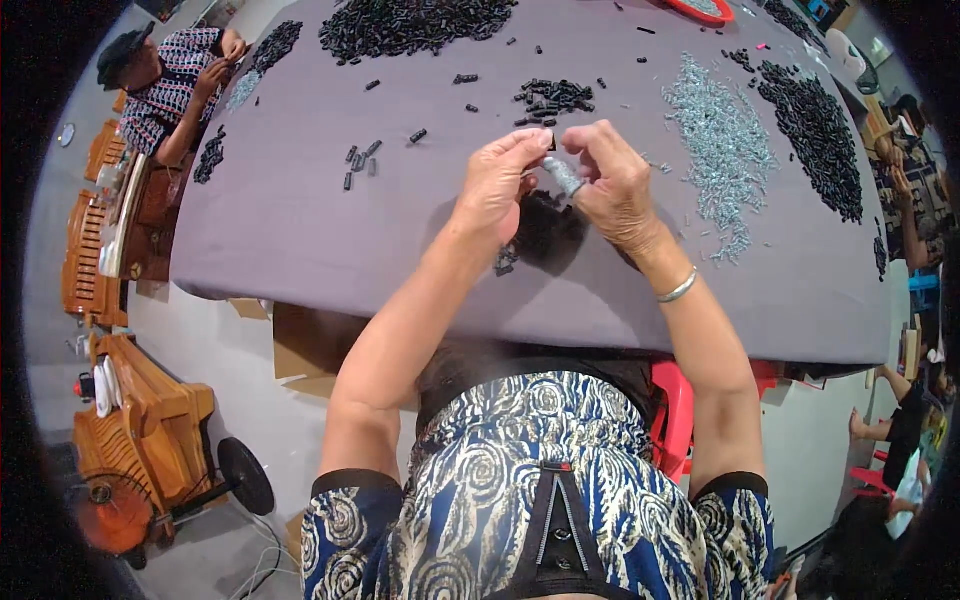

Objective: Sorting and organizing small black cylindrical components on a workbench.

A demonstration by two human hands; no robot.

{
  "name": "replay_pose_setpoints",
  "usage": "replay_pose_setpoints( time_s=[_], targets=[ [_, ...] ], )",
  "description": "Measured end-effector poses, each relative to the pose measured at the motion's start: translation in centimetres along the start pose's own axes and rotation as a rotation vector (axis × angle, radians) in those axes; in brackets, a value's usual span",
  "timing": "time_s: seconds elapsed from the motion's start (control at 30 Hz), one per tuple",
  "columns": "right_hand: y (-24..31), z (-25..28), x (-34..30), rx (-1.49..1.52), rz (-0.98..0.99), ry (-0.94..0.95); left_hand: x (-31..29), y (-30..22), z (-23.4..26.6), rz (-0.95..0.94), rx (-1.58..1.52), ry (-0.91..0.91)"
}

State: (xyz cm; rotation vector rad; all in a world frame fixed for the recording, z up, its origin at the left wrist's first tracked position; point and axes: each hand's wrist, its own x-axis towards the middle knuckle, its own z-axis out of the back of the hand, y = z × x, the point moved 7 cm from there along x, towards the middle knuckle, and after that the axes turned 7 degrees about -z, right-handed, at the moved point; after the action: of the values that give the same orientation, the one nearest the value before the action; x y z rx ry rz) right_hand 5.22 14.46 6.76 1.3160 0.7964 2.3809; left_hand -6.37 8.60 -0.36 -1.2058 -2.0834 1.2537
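My left hand (pixel 495 180) is closed in a pinch, with a small black plastic piece (pixel 552 143) at its fingertips. Right beside it, my right hand (pixel 615 185) has its fingers curled in; whatever they hold is too small or hidden to make out. A silvery grey wrap (pixel 563 177) covers what looks like one finger of that hand. Beneath both hands lies a heap of black pieces (pixel 545 225), partly in shadow. Just beyond them is a small pile of black cylindrical pieces (pixel 557 96). To the right spreads a wide pile of small silvery metal pins or screws (pixel 722 150).
A grey cloth covers the table (pixel 330 240). Larger black piles lie at the far side (pixel 410 25) and far right (pixel 812 140). A red tray (pixel 705 10) stands at the back. Another person (pixel 175 85) works at the left edge. An orange fan (pixel 115 512) stands lower left.
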Motion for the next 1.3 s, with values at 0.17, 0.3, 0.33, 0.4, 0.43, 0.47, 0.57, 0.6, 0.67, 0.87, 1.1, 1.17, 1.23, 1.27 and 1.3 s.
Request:
replay_pose_setpoints(
  time_s=[0.17, 0.3, 0.33, 0.4, 0.43, 0.47, 0.57, 0.6, 0.67, 0.87, 1.1, 1.17, 1.23, 1.27, 1.3],
  targets=[
    [-0.2, 0.3, -0.4, -0.066, 0.035, 0.004, -0.3, 0.7, -1.1, 0.036, -0.044, 0.030],
    [0.2, -0.2, -0.6, -0.139, 0.095, -0.003, -0.7, 0.1, -1.1, 0.048, -0.058, 0.009],
    [0.4, -0.1, -0.6, -0.140, 0.089, -0.018, -1.0, 0.0, -1.0, 0.028, -0.066, -0.028],
    [1.5, 0.0, -0.5, -0.148, 0.109, -0.014, -1.2, -0.1, -1.0, -0.007, -0.097, -0.051],
    [1.4, -0.1, -0.5, -0.153, 0.108, -0.015, -1.0, 0.3, -0.7, -0.006, -0.099, -0.047],
    [1.4, 0.0, -0.5, -0.141, 0.131, -0.039, -1.0, 0.7, -0.7, 0.024, -0.149, -0.020],
    [1.3, -0.2, -0.8, -0.148, 0.134, -0.031, -1.6, 1.1, -0.9, 0.059, -0.208, -0.038],
    [1.1, -0.4, -0.9, -0.164, 0.114, 0.002, -1.9, 1.0, -1.0, 0.062, -0.215, -0.086],
    [1.2, -0.5, -0.8, -0.157, 0.113, -0.022, -1.9, 0.7, -1.3, 0.054, -0.217, -0.072],
    [1.0, -0.2, -0.7, -0.102, 0.091, -0.035, -1.8, 0.2, -1.3, 0.039, -0.196, -0.014],
    [0.6, -0.2, -0.2, 0.037, 0.039, 0.039, -1.9, -3.0, -0.8, -0.379, 0.414, 0.055],
    [0.2, -0.2, -0.2, 0.094, -0.010, 0.071, -1.9, -3.8, -1.1, -0.468, 0.634, 0.176],
    [-0.2, -0.2, -0.1, 0.151, -0.057, 0.107, -2.2, -4.4, -1.2, -0.514, 0.719, 0.201],
    [-0.2, -0.3, -0.1, 0.160, -0.081, 0.156, -2.3, -4.6, -1.4, -0.559, 0.805, 0.228],
    [-0.3, -0.6, -0.1, 0.169, -0.105, 0.205, -2.3, -4.7, -1.2, -0.561, 0.804, 0.224]
  ],
)
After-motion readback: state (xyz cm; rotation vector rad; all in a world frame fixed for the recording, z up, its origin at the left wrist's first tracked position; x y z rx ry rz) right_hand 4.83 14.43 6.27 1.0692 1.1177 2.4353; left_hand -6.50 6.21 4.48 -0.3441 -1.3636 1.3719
